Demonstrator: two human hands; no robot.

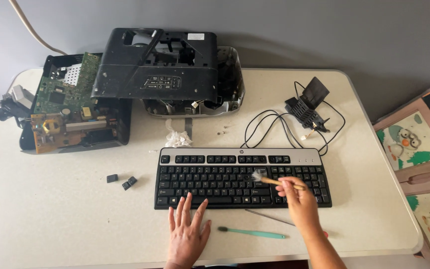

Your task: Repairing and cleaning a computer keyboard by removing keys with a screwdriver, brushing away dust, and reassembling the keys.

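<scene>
A black keyboard (215,179) with a silver top strip lies in the middle of the beige table (51,219). My right hand (298,198) holds a small wooden-handled brush (274,181), its pale bristles resting on the keys right of centre. My left hand (187,229) lies flat with fingers spread, its fingertips at the keyboard's front edge. A teal toothbrush (252,232) lies on the table between my hands, and a thin metal rod (269,217) lies just behind it.
A dismantled printer sits at the back: a circuit-board section (65,107) on the left, a black housing (158,65) beside it. A crumpled white tissue (177,138), two small black parts (121,181), and a black component (307,107) with the looped cable are nearby. A child's colourful furniture piece (416,144) stands right.
</scene>
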